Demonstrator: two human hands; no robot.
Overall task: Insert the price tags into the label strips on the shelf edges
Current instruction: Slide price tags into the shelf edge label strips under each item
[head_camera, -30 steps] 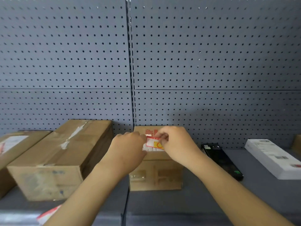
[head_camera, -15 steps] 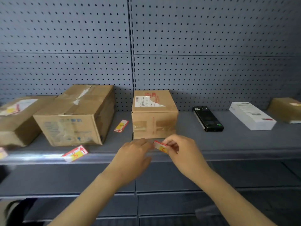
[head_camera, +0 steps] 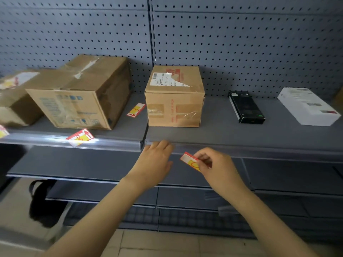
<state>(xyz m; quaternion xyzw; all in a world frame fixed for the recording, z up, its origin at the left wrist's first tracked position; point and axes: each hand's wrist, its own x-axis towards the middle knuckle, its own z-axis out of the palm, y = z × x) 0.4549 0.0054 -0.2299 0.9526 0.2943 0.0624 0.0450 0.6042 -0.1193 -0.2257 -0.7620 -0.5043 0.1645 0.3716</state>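
My right hand (head_camera: 215, 164) pinches a red, white and yellow price tag (head_camera: 189, 160) just below the clear label strip (head_camera: 241, 152) on the front edge of the grey shelf. My left hand (head_camera: 155, 160) reaches up beside it, its straight fingertips touching the strip near the joint between two shelf sections. Another tag (head_camera: 80, 137) sits askew in the strip to the left, its top sticking out. A loose tag (head_camera: 136, 110) lies on the shelf between two cardboard boxes. A further tag (head_camera: 2, 131) shows at the far left edge.
On the shelf stand a large cardboard box (head_camera: 79, 93), a smaller box (head_camera: 174, 97), a black flat box (head_camera: 246, 109) and a white box (head_camera: 308, 106). Pegboard backs the shelf. Lower grey shelves sit beneath. A black bag (head_camera: 44, 203) lies on the floor at the left.
The view tilted down from the pegboard to the shelf edge. Both hands came down from the small box's top to the label strip, the right one keeping the tag; the left let go.
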